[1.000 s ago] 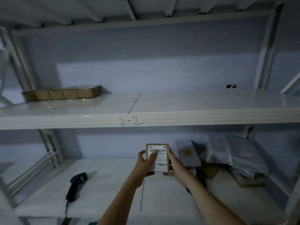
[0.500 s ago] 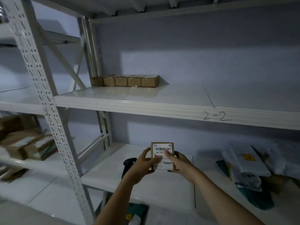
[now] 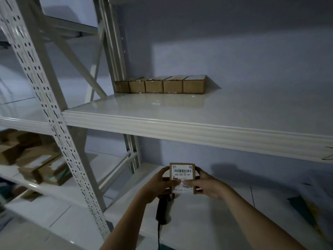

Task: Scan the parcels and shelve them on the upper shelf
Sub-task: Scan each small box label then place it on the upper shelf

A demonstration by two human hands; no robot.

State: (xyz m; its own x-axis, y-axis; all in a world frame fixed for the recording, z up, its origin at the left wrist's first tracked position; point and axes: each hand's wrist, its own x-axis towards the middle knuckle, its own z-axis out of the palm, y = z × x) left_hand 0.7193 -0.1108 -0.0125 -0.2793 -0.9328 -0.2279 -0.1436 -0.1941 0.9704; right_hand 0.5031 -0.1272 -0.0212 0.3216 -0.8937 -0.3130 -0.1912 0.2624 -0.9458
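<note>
Row of boxes (image 3: 160,85) at the upper shelf's (image 3: 180,129) back-left corner; parcel (image 3: 182,178) below its front edge, scanner (image 3: 163,210) beneath on the lower shelf (image 3: 207,222).

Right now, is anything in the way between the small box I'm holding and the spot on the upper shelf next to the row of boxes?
Nothing visible blocks it. Both hands, left hand and right hand, hold the small box below the upper shelf; its front edge overhangs, so bring the box out and up. The surface right of the row of boxes is bare.
</note>
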